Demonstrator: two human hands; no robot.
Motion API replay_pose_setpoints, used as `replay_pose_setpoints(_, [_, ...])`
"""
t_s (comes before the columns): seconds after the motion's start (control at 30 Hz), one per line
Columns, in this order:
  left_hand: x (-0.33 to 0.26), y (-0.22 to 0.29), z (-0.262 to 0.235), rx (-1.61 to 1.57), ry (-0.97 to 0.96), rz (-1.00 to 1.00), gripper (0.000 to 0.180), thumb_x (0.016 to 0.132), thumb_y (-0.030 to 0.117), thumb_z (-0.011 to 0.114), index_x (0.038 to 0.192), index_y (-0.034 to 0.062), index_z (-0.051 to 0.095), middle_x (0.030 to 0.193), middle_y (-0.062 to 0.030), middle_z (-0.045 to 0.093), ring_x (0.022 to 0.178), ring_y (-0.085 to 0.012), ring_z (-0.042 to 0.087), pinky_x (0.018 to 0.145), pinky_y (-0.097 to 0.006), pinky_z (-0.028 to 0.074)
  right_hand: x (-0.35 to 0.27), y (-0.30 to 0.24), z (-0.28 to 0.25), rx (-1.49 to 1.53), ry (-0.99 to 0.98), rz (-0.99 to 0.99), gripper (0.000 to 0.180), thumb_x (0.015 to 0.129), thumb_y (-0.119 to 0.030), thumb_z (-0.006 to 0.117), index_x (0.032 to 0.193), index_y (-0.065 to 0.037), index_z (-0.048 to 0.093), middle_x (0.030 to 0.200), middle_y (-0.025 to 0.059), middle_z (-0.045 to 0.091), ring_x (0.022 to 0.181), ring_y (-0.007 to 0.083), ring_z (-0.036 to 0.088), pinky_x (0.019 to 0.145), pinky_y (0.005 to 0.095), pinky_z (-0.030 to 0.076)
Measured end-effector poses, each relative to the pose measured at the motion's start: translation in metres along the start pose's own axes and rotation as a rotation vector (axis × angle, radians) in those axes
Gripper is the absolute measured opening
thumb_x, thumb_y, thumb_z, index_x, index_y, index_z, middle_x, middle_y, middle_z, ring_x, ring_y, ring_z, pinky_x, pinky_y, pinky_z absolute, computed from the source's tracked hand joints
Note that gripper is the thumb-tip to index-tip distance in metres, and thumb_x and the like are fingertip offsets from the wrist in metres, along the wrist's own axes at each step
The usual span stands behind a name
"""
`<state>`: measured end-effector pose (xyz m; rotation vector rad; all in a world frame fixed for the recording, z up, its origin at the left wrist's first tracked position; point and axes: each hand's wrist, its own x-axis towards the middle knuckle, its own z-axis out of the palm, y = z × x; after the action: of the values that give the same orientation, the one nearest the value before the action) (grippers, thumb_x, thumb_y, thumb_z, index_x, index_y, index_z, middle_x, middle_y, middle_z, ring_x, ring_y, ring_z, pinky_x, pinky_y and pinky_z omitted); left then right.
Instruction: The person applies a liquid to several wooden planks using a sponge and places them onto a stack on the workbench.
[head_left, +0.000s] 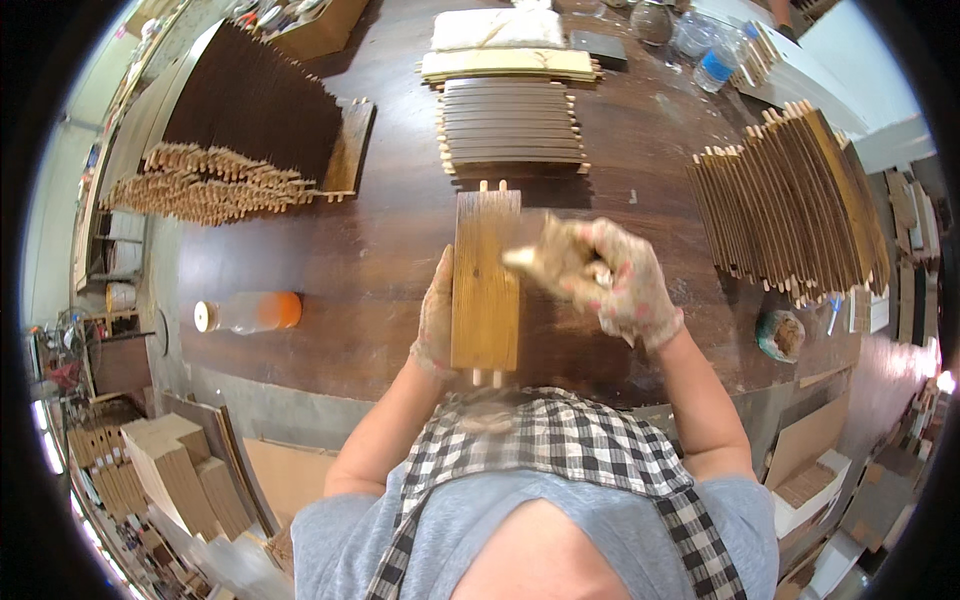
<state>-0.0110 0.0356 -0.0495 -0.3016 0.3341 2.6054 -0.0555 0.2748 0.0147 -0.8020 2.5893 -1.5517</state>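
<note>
A brown stained wooden board (486, 285) with pale dowels at both ends stands out lengthwise before me, over the near part of the table. My left hand (434, 312), in a light glove, grips it along its left edge; its fingers are partly hidden behind the board. My right hand (600, 270), in a stained, pink-spotted glove, is closed beside the board's right edge. A pale tip reaches the board's face, and a dark blur shows beside it. What the right fingers hold is smeared and cannot be made out.
Doweled boards are stacked at the left (250, 110), in a row (510, 125) at the far middle and in a leaning row (790, 200) at the right. A bottle with orange contents (262, 312) lies at left. A jar (780, 335) sits at the right edge; a water bottle (715, 68) stands farther back.
</note>
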Motion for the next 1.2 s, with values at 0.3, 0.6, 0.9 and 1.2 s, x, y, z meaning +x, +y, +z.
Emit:
replay_pose_setpoints(0.3, [0.016, 0.012, -0.006, -0.068, -0.034, 0.004, 0.068, 0.102, 0.059, 0.034, 0.137, 0.0025, 0.048, 0.12, -0.0255, 0.06, 0.106, -0.034, 0.065, 0.091, -0.042, 0.058, -0.057, 0.002, -0.007, 0.595, -0.008, 0.322, 0.051, 0.078, -0.022, 0.08, 0.123, -0.008, 0.06, 0.1, 0.0074, 0.069, 0.087, 0.0196, 0.069, 0.08, 0.0317, 0.06])
replay_pose_setpoints(0.6, [0.025, -0.039, -0.011, 0.821, -0.014, 0.43, 0.058, 0.104, 0.051, 0.042, 0.137, 0.0048, 0.049, 0.12, -0.0083, 0.063, 0.102, -0.0229, 0.064, 0.085, -0.036, 0.056, 0.02, -0.037, 0.067, -0.027, 0.273, -0.315, 0.045, 0.085, -0.028, 0.074, 0.116, 0.001, 0.058, 0.101, 0.016, 0.067, 0.08, 0.0238, 0.07, 0.066, 0.0353, 0.061])
replay_pose_setpoints(0.9, [-0.006, 0.004, 0.055, 0.661, 0.115, -0.105, 0.057, 0.107, 0.047, 0.037, 0.147, 0.0072, 0.043, 0.136, -0.0069, 0.056, 0.112, -0.018, 0.058, 0.096, -0.034, 0.05, 0.082, 0.057, 0.027, 0.11, 0.678, -0.08, 0.041, 0.094, -0.02, 0.066, 0.128, -0.005, 0.049, 0.095, 0.0098, 0.066, 0.082, 0.0236, 0.069, 0.069, 0.0335, 0.061])
replay_pose_setpoints(1.2, [0.094, 0.177, -0.006, 2.327, 0.799, 0.993, 0.049, 0.098, 0.031, 0.059, 0.144, 0.0158, 0.048, 0.125, -0.0194, 0.051, 0.103, -0.037, 0.058, 0.084, -0.049, 0.053, 0.006, 0.05, 0.038, 0.164, 0.52, 0.14, 0.053, 0.086, -0.012, 0.075, 0.132, -0.002, 0.049, 0.117, 0.0099, 0.059, 0.107, 0.0193, 0.061, 0.088, 0.0314, 0.053])
